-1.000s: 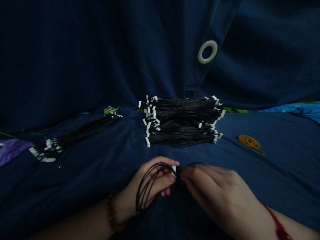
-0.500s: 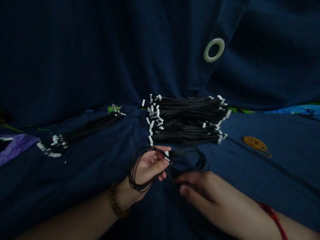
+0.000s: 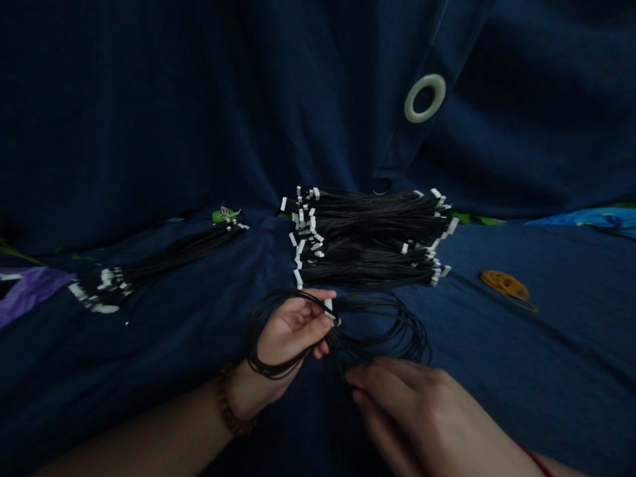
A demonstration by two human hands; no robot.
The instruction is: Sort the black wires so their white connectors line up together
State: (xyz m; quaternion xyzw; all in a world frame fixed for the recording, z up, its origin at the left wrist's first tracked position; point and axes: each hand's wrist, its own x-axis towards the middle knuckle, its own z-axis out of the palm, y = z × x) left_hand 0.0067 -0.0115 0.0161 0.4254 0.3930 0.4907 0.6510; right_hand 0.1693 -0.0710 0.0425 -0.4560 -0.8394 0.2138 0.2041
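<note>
My left hand pinches a coiled black cable at its middle, thumb pressed by a white connector. Loops of the cable spread to both sides, and the left ones hang around my wrist. Just below the right loops is my right hand, its thumb and index finger drawn together. Whatever lies between those fingertips is too dark and small to make out. Beyond both hands lies a pile of black cables with white connectors at both ends.
At the left lies a thinner bundle of black cables with white connectors. Orange rubber bands lie at the right. Dark blue cloth covers the surface and hangs behind, with a pale ring in it.
My right hand has moved down and slightly toward me, away from the cable loops. The right-hand loops have spread wider. My left hand keeps its hold in nearly the same place.
</note>
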